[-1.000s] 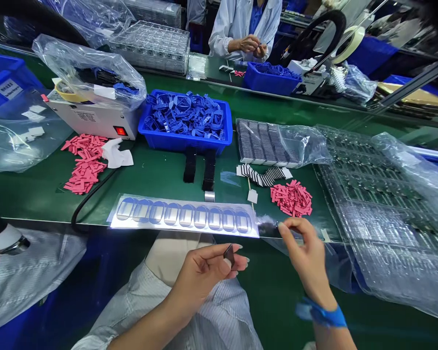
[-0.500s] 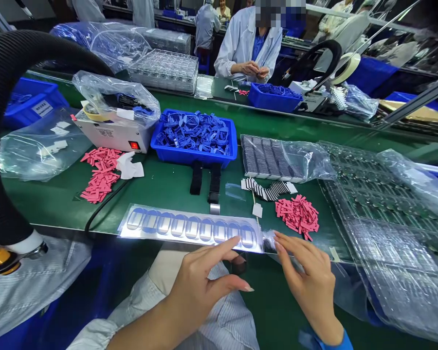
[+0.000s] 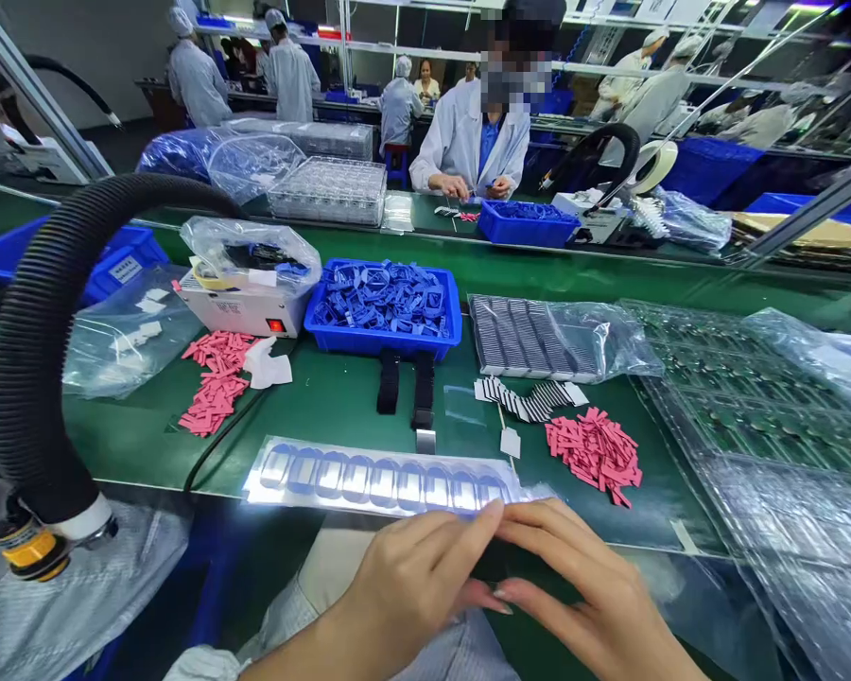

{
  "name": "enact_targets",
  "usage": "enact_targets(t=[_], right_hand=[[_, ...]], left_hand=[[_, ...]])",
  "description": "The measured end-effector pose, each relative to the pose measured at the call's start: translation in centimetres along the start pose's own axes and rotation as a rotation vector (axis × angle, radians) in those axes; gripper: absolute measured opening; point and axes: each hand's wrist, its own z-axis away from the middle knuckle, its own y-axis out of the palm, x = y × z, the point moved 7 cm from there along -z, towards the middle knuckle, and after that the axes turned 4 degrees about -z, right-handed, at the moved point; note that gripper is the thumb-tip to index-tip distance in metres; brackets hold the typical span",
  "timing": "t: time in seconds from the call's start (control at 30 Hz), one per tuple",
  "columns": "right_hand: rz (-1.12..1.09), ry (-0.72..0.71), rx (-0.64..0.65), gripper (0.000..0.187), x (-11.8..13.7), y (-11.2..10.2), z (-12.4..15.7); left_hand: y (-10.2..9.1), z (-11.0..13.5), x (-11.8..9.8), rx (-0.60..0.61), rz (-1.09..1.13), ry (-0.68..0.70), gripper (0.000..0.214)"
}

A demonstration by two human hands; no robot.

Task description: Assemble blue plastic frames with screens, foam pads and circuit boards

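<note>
A clear sheet [image 3: 298, 490] with a row of rounded, film-like labels lies along the front edge of the bench. My left hand [image 3: 418, 577] is at its right end, index finger stretched out and thumb apart. From the other side my right hand [image 3: 588, 586] meets it, with fingers extended and thumb apart from them. The index fingertips touch or nearly touch, and so do the thumb tips. Nothing I can make out is held in either hand. The right end of the sheet is partly hidden by my fingers.
Behind the sheet sits a blue bin [image 3: 383, 339] of blue plastic parts. Pink strips [image 3: 596, 449] lie right, near striped pieces [image 3: 531, 399]; more pink strips [image 3: 217, 383] lie left. Clear trays [image 3: 787, 492] fill the right side. A black hose [image 3: 35, 359] arches left. Opposite, a co-worker [image 3: 468, 151] sits.
My two hands have come together at the sheet's right end; before, they were apart. The camera view has tilted up, so the bench appears lower.
</note>
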Motion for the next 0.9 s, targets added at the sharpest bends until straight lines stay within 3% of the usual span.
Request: enact_targets(t=[0.13, 0.23, 0.33, 0.43, 0.47, 0.57, 0.7, 0.8, 0.9], right_hand=[[-0.028, 0.000, 0.035, 0.028, -2.2, 0.1, 0.8], [-0.153, 0.082, -0.074, 0.023, -5.9, -0.6, 1.1], [-0.268, 0.258, -0.281, 0.024, -10.8, -1.3, 1.7], [-0.323, 0.370, -0.402, 0.025, -14.0, -1.0, 2.7], [-0.334, 0.384, -0.419, 0.026, -14.6, -0.8, 3.0], [-0.365, 0.422, -0.461, 0.027, -15.4, -0.5, 3.9], [-0.397, 0.467, -0.470, 0.027, -15.7, -0.4, 4.3], [-0.409, 0.488, -0.457, 0.028, -15.8, -0.3, 4.3], [-0.418, 0.513, -0.450, 0.027, -16.0, -0.2, 4.4]], left_hand=[[1.0, -0.7, 0.5, -0.016, -0.019, 0.008, 0.061], [0.8, -1.4, 2.1, 0.000, -0.046, -0.012, 0.069], [-0.8, -2.7, 5.7, 0.037, -0.224, -0.098, 0.054], [-3.7, -4.7, 11.3, 0.096, -0.479, -0.354, 0.048], [-4.8, -5.3, 13.4, 0.135, -0.585, -0.469, 0.047], [-7.4, -7.6, 18.0, 0.102, -0.703, -0.637, 0.049], [-8.1, -9.0, 22.3, 0.072, -0.685, -0.806, 0.046], [-8.4, -8.9, 23.4, 0.000, -0.572, -0.864, 0.036], [-9.2, -8.3, 22.8, -0.108, -0.395, -0.858, 0.040]])
